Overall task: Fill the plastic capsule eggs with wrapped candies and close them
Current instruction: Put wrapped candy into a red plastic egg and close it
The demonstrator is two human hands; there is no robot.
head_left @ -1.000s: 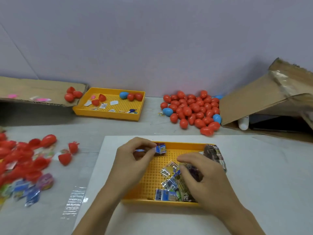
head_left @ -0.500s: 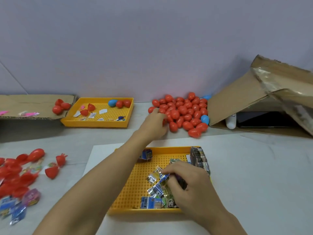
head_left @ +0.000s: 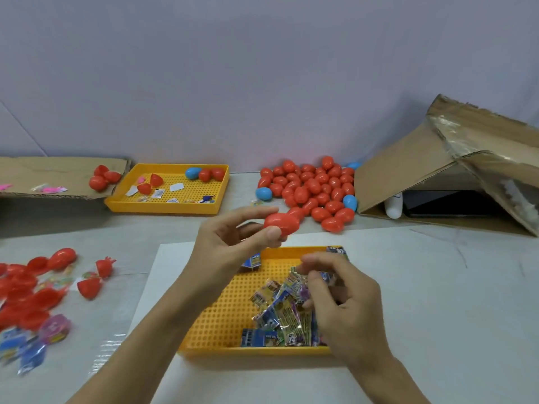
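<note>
Closed red egg [head_left: 282, 223] above tray's wrapped candies [head_left: 284, 312].

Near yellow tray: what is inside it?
The near yellow tray holds a heap of wrapped candies. The right hand covers the heap's right part; anything beneath it is hidden.

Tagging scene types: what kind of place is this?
Probably a small hand-packing workbench: a heap of plastic eggs, a yellow tray of wrapped candies, and opened cardboard boxes against the wall.
</note>
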